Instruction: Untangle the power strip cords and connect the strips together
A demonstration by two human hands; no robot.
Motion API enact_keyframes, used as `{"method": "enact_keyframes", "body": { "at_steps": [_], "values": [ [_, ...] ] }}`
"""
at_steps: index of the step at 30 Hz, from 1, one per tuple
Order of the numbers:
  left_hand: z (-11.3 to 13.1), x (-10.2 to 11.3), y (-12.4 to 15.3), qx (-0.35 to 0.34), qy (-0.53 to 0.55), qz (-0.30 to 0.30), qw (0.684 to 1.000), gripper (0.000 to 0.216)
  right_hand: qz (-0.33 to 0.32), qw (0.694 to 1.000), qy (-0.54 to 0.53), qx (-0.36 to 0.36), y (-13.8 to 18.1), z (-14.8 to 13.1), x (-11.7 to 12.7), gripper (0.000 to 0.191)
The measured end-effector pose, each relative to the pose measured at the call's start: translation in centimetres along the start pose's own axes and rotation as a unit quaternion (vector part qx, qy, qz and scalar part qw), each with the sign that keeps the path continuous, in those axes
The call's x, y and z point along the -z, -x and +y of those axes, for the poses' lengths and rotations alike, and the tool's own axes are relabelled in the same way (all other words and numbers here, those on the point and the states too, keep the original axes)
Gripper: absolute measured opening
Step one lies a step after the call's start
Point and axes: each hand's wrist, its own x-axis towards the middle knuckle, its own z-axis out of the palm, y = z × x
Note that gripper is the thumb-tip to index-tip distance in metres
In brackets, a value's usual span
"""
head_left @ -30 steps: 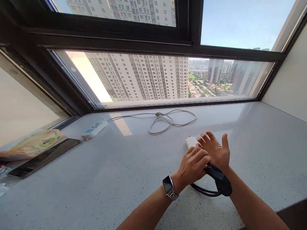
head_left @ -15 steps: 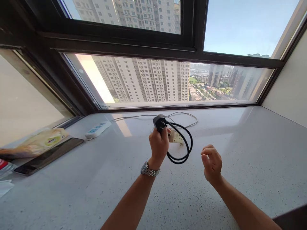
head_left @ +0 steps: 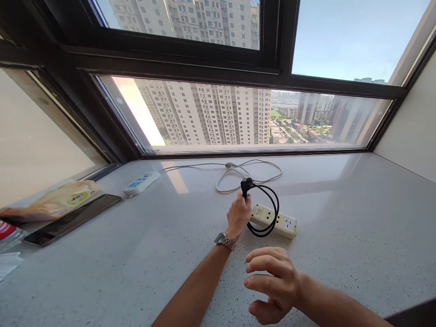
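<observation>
Keeping its loop clear of the surface (head_left: 136, 272), the left hand (head_left: 238, 214) clenches the black cable (head_left: 269, 213) bunched; the right hand (head_left: 272, 284), at 5 o'clock, hovers half-spread, empty.

Two hands: the left hand (head_left: 238, 214) at the frame's centre and the right hand (head_left: 272, 284) at lower centre. One wristwatch (head_left: 225, 240). Two power strips on the worktop (head_left: 340, 236): a cream power strip (head_left: 284, 224) at centre and a white power strip with blue sockets (head_left: 141, 182) at left. Two cables: one black cable (head_left: 264, 209), looped, with one black plug (head_left: 246, 185), and one grey cable (head_left: 252, 175) above centre. One phone (head_left: 73, 219) and one yellow packet (head_left: 57, 200) at far left
</observation>
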Motion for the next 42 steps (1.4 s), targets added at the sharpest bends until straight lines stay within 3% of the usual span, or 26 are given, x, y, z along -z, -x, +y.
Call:
{"method": "enact_keyframes", "body": {
  "at_steps": [3,7,10,13,18,22,25,31,36,42],
  "values": [
    [0.3,0.0,0.7,-0.026,-0.138,-0.087,0.986,0.036,-0.124,0.985,0.099,-0.072,0.3,0.1,-0.9,0.037],
    [0.7,0.5,1.0,-0.04,-0.178,-0.158,0.97,0.041,-0.254,0.904,0.243,-0.244,2.0,2.9,-0.7,0.063],
    [1.2,0.7,1.2,-0.06,-0.22,-0.187,0.955,0.046,-0.297,0.855,0.281,-0.32,2.8,5.1,0.4,0.065],
    [1.5,0.7,1.6,-0.085,-0.252,-0.197,0.944,0.05,-0.3,0.837,0.288,-0.354,2.8,6.2,1.8,0.051],
    [1.4,0.6,1.8,-0.112,-0.23,-0.216,0.942,0.049,-0.291,0.83,0.292,-0.376,2.1,6.3,3.0,0.031],
    [0.7,0.4,1.2,-0.134,-0.186,-0.232,0.945,0.046,-0.291,0.837,0.299,-0.354,2.0,5.7,2.4,0.024],
    [-0.1,0.2,0.3,-0.132,-0.142,-0.228,0.954,0.05,-0.303,0.846,0.309,-0.313,2.5,4.7,1.2,0.026],
    [-1.4,-0.2,-1.1,-0.122,-0.058,-0.218,0.967,0.049,-0.324,0.851,0.314,-0.267,4.6,3.8,-0.2,0.053],
    [-1.8,-0.7,-1.1,-0.112,-0.022,-0.204,0.972,0.05,-0.339,0.865,0.274,-0.247,5.0,4.9,2.6,0.04],
    [-1.9,-0.9,-1.0,-0.099,0.006,-0.195,0.976,0.052,-0.334,0.877,0.26,-0.226,6.8,9.0,9.3,0.043]
  ]
}}
